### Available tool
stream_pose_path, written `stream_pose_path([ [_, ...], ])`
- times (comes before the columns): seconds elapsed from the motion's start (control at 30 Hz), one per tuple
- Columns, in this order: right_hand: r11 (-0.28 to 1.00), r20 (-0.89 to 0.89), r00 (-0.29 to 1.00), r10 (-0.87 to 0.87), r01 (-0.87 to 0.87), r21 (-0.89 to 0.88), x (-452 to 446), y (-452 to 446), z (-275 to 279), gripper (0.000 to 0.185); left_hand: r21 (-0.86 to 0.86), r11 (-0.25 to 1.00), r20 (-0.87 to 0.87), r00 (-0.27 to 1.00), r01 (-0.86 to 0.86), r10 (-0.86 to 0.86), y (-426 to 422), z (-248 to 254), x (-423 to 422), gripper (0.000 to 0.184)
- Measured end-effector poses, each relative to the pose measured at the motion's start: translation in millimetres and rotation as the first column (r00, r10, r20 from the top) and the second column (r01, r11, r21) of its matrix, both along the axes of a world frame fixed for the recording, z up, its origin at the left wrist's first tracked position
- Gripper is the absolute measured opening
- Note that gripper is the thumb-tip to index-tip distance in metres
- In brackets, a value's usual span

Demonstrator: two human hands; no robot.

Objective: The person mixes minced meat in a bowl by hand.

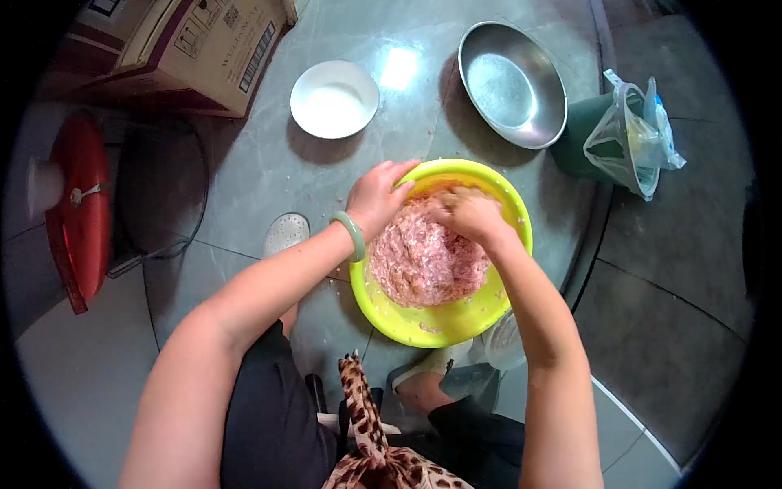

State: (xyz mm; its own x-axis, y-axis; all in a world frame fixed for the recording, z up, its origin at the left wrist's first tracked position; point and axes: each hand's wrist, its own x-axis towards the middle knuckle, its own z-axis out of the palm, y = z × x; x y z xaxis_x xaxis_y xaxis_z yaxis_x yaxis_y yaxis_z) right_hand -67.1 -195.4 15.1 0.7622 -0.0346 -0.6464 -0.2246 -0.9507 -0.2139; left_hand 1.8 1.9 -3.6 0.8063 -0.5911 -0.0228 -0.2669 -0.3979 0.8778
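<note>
A yellow-green plastic basin (456, 319) stands below me, with a large mass of pink minced meat (428, 265) in it. My left hand (378, 196), with a pale green bangle (350, 235) at the wrist, grips the basin's upper left rim. Its thumb and fingers lie along the edge. Inside the basin, my right hand (471, 213) is pressed into the upper part of the meat. Its fingers are curled and partly buried, so the tips are hidden. Bits of meat stick to the basin's inner wall.
Beyond the basin are a white bowl (335, 99) and a tilted metal basin (513, 85). A green bin (582, 134) with a plastic bag liner stands right. Cardboard boxes (204, 57) and a red lid-like object (80, 204) are left. My feet flank the basin's near side.
</note>
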Motion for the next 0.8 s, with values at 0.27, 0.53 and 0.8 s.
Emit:
stream_pose_path([
  [0.27,0.935,0.148,0.930,-0.338,0.349,-0.060,-134,50,-12,0.053,-0.010,1.000,-0.011,1.000,-0.014,0.014,-3,-4,0,0.036],
  [0.53,0.962,0.466,0.844,0.266,-0.267,-0.065,-54,83,-16,0.037,-0.008,1.000,0.037,0.999,-0.017,0.018,-3,-6,0,0.035],
  [0.8,0.947,0.094,0.943,-0.318,0.320,-0.008,-149,35,-23,0.043,0.038,0.999,-0.018,1.000,-0.008,0.009,1,1,-1,0.037],
])
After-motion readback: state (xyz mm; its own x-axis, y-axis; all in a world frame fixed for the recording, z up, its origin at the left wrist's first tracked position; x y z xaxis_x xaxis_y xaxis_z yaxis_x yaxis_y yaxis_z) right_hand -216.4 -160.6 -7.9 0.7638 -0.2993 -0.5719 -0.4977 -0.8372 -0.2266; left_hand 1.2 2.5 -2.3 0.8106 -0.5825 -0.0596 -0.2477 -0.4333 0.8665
